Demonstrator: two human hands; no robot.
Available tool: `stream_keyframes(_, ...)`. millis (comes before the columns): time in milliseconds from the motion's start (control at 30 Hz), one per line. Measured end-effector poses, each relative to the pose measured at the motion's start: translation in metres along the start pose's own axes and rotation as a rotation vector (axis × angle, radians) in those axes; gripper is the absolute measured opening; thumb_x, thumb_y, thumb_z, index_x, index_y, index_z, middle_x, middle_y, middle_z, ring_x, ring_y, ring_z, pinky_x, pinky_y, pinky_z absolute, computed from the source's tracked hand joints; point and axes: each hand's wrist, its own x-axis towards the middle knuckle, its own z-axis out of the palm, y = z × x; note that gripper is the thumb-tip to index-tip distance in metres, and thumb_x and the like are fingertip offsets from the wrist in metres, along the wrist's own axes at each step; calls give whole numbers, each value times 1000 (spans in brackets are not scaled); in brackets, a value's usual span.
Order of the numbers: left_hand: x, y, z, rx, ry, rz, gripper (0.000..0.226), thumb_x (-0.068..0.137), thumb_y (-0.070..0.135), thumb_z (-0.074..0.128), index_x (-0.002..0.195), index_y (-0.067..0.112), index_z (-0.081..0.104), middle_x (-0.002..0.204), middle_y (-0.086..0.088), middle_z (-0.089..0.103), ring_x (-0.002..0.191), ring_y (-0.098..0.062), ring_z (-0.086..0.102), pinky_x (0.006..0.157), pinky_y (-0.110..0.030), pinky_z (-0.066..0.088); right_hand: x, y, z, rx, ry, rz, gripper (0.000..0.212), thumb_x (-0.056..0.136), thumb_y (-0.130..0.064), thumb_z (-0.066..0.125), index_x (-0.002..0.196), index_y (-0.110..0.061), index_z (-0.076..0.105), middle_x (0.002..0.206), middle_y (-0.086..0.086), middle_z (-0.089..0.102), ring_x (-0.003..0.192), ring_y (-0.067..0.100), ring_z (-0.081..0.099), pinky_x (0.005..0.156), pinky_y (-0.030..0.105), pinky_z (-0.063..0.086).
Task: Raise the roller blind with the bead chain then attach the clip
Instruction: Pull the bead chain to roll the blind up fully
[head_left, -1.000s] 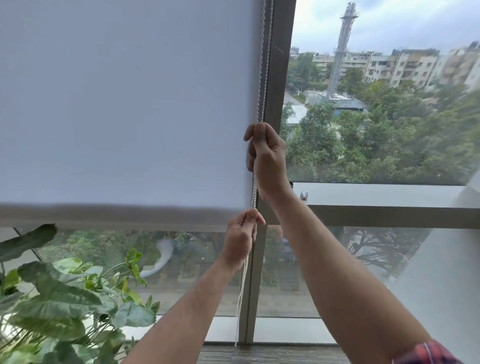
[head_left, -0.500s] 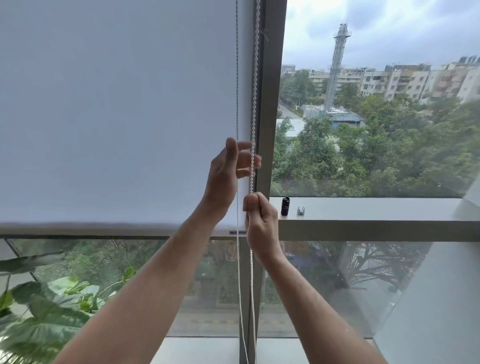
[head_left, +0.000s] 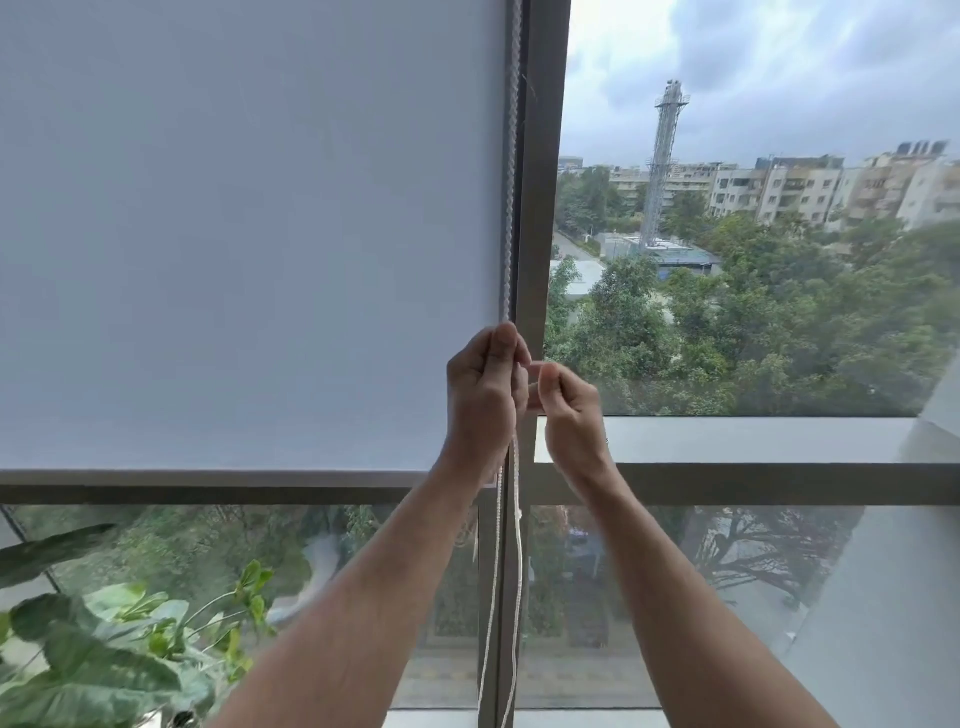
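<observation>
A white roller blind (head_left: 249, 234) covers the left window pane, its bottom bar (head_left: 208, 477) level with the horizontal frame rail. The white bead chain (head_left: 511, 171) hangs along the blind's right edge and continues in two strands (head_left: 506, 597) below my hands. My left hand (head_left: 480, 400) is closed around the chain at mid-height. Right beside it, my right hand (head_left: 569, 410) has its fingertips pinched together close to the chain; what they hold is too small to tell. No clip is visible; my hands hide that part of the sill.
A dark vertical window post (head_left: 537, 156) runs just behind the chain. A grey sill ledge (head_left: 753, 439) extends to the right. A leafy potted plant (head_left: 104, 649) stands at the lower left. Trees, buildings and a tower show through the glass.
My left hand has closed on the chain where it was open half a second ago. My right hand has let go of the chain and risen beside the left. The blind's bottom bar stands near the same height.
</observation>
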Motion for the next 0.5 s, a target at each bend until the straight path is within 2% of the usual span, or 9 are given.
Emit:
stream_keyframes(33,-7,-6,-4,19,9,-28,38,101,25,44,64,22,53,43,9,35,35,-7,25,40,-19,22,8,-7,-1,-33,48,-23,32,103,-28,40,92,-25,70,63,-5,70,64,15,69,73,40,57)
stream_keyframes(100,-22,-20,-10,39,25,-89,36,99,22,45,64,21,51,45,9,32,37,-8,24,38,-18,22,21,-27,2,18,83,-33,31,104,-25,41,95,-20,70,65,-5,71,66,13,71,73,35,57)
stream_keyframes(233,-52,-47,-23,110,30,-176,38,98,25,44,62,26,55,43,9,33,36,-8,25,38,-20,20,45,-75,25,316,-26,-51,29,105,-23,37,101,-14,65,68,4,64,59,20,64,56,31,53)
stream_keyframes(300,-62,-55,-30,170,27,-191,38,98,27,43,62,27,56,43,6,35,37,-10,27,38,-22,22,52,-90,40,340,-27,-80,30,104,-21,36,95,-15,64,58,-4,49,46,12,44,43,24,37)
stream_keyframes(367,-64,-57,-35,217,12,-191,36,98,26,43,64,26,56,43,5,35,37,-11,28,38,-21,24,50,-95,52,326,31,-109,33,104,-18,36,82,-18,60,52,-11,39,42,6,31,39,20,26)
stream_keyframes(500,-56,-56,-46,222,-38,-183,37,98,29,44,65,27,61,44,11,36,40,-6,30,42,-19,28,39,-91,61,222,120,-255,34,103,-23,38,73,-27,53,51,-14,38,43,9,31,42,23,26)
